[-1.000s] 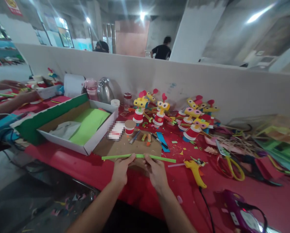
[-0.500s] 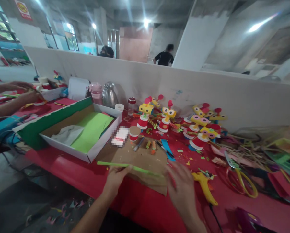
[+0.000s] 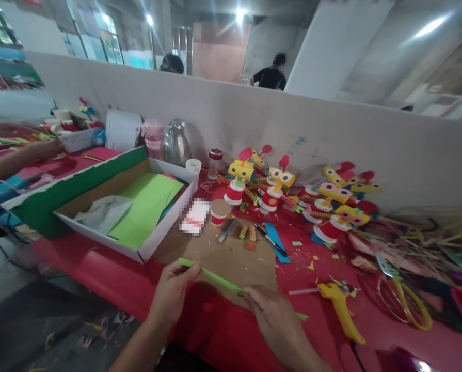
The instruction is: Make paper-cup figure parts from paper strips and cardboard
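Note:
A narrow bright green paper strip (image 3: 220,280) stretches between my two hands, over the near edge of a brown cardboard sheet (image 3: 250,266). My left hand (image 3: 171,289) pinches it close to its left end. Farther along, my right hand (image 3: 271,312) has thumb and fingers closed on the strip, and a green end sticks out beyond that hand. Behind the strip on the cardboard stand a red and white paper cup (image 3: 220,212) and small folded paper springs (image 3: 247,232). A yellow glue gun (image 3: 341,310) lies to the right of my right hand.
An open box (image 3: 140,250) with green paper sheets stands at left. Several cup-bodied paper robot figures (image 3: 236,191) line the partition (image 3: 200,108). Scissors (image 3: 404,299) and paper scraps lie at right. A co-worker's arms (image 3: 25,160) reach in at far left.
My right hand, loose beside the strip's right end before, has closed on the strip. The strip now slants down to the right. The camera view has tilted down slightly.

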Available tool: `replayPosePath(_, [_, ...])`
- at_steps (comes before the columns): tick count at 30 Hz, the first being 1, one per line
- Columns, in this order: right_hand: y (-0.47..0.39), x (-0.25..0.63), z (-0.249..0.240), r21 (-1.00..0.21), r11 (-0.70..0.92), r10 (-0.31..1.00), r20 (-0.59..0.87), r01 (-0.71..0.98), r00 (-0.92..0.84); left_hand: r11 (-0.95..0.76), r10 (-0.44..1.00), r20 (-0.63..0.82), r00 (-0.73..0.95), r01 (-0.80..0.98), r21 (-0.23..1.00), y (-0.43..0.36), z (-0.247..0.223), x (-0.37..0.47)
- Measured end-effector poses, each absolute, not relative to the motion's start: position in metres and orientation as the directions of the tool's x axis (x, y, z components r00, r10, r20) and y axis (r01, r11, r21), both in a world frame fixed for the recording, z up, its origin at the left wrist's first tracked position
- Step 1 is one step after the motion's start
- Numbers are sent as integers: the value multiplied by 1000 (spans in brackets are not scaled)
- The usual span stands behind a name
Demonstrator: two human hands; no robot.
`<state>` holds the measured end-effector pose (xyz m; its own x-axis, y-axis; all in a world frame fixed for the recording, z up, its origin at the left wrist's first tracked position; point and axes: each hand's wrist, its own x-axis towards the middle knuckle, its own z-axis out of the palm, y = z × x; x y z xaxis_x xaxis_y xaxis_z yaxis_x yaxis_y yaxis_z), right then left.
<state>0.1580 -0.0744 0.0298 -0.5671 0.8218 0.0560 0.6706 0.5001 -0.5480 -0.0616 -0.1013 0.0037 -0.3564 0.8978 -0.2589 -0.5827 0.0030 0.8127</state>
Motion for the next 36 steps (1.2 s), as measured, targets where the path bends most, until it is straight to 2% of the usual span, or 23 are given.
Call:
replayPosePath(4, [-56, 172, 30, -535, 486, 825, 19, 691, -565, -26, 875, -224, -429, -504, 863, -94, -1, -74])
replayPosePath(8, [-31, 194, 29, -502, 451, 866, 45, 738, -499, -15, 854, -195, -482, -398, 917, -80, -6, -83])
replayPosePath(13, [4, 220, 17, -457, 412, 899, 62, 789, -433, 20, 881, -56, -469, -82, 996, -52, -12, -95])
replayPosePath(17, [22, 224, -2, -350, 428, 902, 111, 833, -417, 58, 901, 33, -432, 197, 979, -35, -24, -102])
replayPosePath(20, [26, 222, -16, -303, 422, 906, 96, 855, -413, 110, 904, 99, -415, 451, 886, -33, -33, -105])
replayPosePath(24, [26, 220, -26, -269, 408, 913, 119, 872, -391, 22, 892, 302, -336, 700, 714, -34, -39, -100])
replayPosePath(28, [19, 214, -29, -166, 414, 878, 333, 895, -344, -47, 833, 494, -248, 858, 511, -42, -33, -88])
replayPosePath(32, [4, 204, -28, -207, 511, 791, 494, 834, -361, -214, 709, 693, -129, 897, 386, -66, 1, -99])
replayPosePath(34, [-8, 197, -30, -231, 578, 751, 526, 782, -399, -130, 645, 741, -187, 929, 347, -79, 21, -124])
replayPosePath(36, [-22, 190, -32, -235, 627, 712, 558, 742, -425, 86, 683, 678, -270, 952, 293, -91, 34, -159])
